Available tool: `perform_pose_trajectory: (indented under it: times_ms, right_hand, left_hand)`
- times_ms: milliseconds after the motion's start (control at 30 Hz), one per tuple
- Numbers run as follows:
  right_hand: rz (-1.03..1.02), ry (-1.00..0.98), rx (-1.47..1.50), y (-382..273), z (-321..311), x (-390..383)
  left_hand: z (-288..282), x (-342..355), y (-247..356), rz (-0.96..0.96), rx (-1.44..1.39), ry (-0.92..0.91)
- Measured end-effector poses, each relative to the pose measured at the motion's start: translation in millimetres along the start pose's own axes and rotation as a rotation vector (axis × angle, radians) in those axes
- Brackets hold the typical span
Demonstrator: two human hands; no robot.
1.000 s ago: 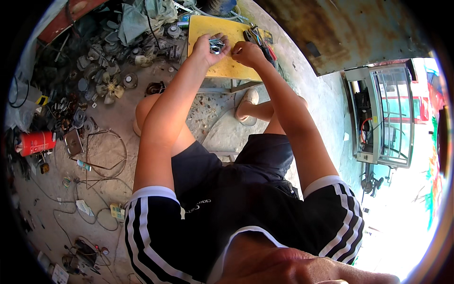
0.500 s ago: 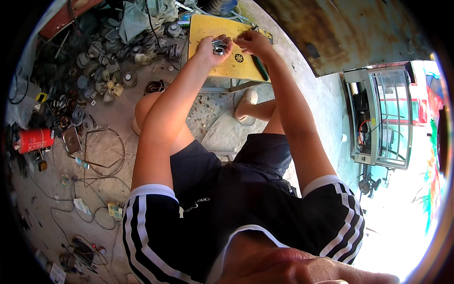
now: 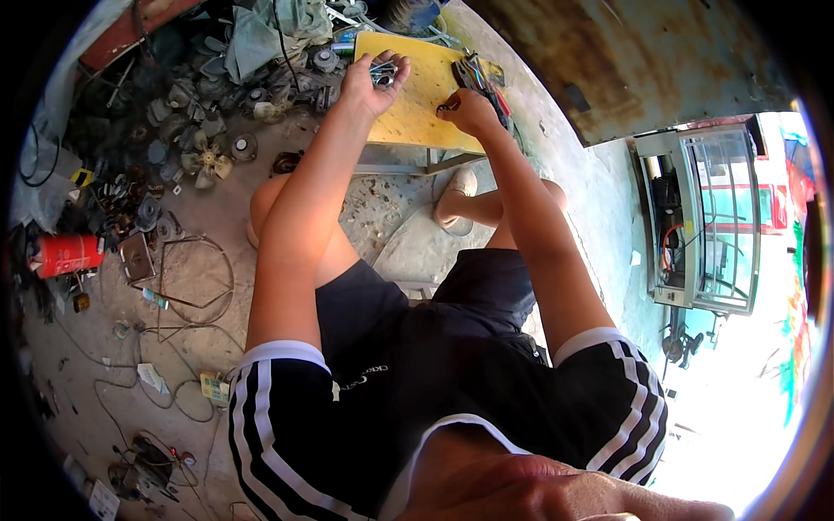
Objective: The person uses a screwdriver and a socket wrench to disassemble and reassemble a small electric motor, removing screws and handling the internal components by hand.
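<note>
Over the yellow desk, the left hand had its grip curled around a small metal part, while the right hand, toward the desk's right edge, pinched something dark, perhaps a tool, too small to identify.

I see a matt yellow board and a shiny metal part. The concrete floor looks rough, the wall rusty.

Harsh daylight, blown out white beside the glass-fronted metal display cabinet. Left of it, ground evenly lit, shadows soft. Fisheye bends edges; black vignette rings frame. Focus sharp.
</note>
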State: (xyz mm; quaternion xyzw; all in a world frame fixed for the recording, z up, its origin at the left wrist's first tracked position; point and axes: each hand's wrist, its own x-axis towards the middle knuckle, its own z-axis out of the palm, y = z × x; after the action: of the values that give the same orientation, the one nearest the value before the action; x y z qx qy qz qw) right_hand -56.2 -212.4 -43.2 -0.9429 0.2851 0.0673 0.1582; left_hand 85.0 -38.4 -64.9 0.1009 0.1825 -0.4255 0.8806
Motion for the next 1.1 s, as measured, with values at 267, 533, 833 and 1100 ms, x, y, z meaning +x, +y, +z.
perform_pose_trajectory:
  times_ms: [267, 533, 833, 1100]
  right_hand:
    - [-0.032, 0.093, 0.034, -1, -4, -11]
    - [-0.301, 0.187, 0.644, -48, -23, -7]
    - [-0.427, 0.325, 0.645, -52, -36, -27]
    - [-0.252, 0.548, 0.64, 35, -58, -73]
  left_hand:
    - [1, -5, 7, -0.002, -0.014, 0.018]
    - [6, -16, -3, -0.014, 0.109, 0.036]
    - [-25, 3, 19, -0.152, -0.116, -0.101]
    - [-26, -54, 73, -0.069, 0.06, -0.088]
